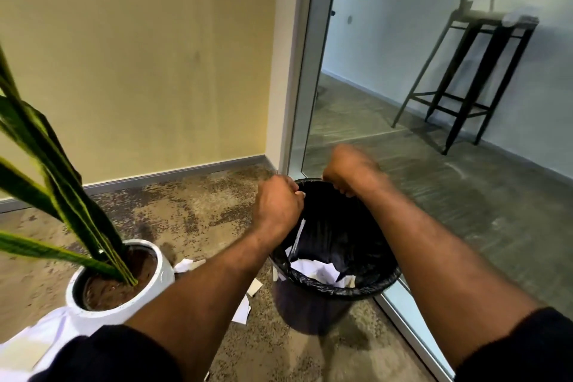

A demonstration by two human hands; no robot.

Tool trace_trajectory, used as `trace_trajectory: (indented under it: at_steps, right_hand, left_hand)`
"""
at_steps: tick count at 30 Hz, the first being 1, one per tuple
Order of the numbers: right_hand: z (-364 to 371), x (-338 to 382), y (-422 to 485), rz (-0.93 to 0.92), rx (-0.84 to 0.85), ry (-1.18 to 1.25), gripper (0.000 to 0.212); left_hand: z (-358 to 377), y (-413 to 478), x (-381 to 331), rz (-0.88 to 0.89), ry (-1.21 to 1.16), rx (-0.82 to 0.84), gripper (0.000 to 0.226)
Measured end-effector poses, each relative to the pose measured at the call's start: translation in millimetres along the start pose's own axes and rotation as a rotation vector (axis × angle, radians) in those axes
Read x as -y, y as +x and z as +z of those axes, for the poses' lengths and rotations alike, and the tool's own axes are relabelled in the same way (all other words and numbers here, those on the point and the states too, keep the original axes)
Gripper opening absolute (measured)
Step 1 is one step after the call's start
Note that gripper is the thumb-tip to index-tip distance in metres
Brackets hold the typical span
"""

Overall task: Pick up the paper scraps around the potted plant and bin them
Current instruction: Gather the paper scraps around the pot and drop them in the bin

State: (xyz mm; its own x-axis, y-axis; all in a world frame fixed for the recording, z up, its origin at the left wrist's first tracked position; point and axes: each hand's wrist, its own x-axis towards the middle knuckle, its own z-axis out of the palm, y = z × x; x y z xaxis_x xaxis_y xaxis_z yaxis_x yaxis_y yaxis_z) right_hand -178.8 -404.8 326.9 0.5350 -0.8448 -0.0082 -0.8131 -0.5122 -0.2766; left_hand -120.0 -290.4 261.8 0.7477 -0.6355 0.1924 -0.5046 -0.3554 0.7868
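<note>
Both my hands are over the far rim of the round black bin. Left hand is clenched, fingers curled at the rim's far-left edge. It's blurred, so I cannot tell if it holds anything. Right hand is just right of it, fingers curled down over the black plastic liner, grasping its edge.

Below both hands, inside the bin, is a heap of white paper scraps. A thin white strip hangs just under my left hand.

Under my left forearm there are loose floor scraps on the speckled brown carpet, between the bin and the potted plant, which is a round white pot with long green leaves. One of them touches the pot.

A large white sheet sticks out from beneath the pot, near my left sleeve.

Beyond my right hand is a glass partition, with a dark metal stool behind it.
</note>
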Motion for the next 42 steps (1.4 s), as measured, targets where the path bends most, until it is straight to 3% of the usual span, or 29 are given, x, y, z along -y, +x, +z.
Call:
trace_trajectory:
  at_steps: [6,12,15,18,22,26,31,36,42]
  right_hand:
    - [7,23,-6,-0.087,0.039,0.037,0.01]
    - [25,62,-23,-0.197,0.029,0.048,0.006]
    - [44,89,-33,-0.282,0.07,0.09,0.019]
    - [70,117,-48,-0.367,0.113,0.051,0.024]
    - [127,145,-71,-0.457,0.234,0.09,0.014]
    - [191,159,-96,-0.526,0.379,0.073,0.008]
    - [266,150,-132,-0.666,0.556,-0.02,0.011]
    - [330,127,-157,-0.673,0.686,-0.084,0.03]
    - [371,117,-153,-0.707,0.651,-0.234,0.062]
  left_hand:
    - [-8,1,6,0.034,-0.032,-0.055,0.012]
    - [-41,0,29,0.085,0.006,-0.114,0.012]
    - [-64,-7,54,0.112,0.026,-0.126,0.017]
    - [-88,-15,89,0.04,0.062,-0.121,0.016]
    - [-112,-39,151,-0.079,0.086,-0.088,0.017]
    - [-126,-75,218,-0.208,0.201,-0.012,0.005]
    - [-133,-107,276,-0.299,0.313,0.185,0.017]
    - [-107,-139,325,-0.362,0.386,0.406,0.02]
    - [-62,-164,350,-0.383,0.428,0.66,0.044]
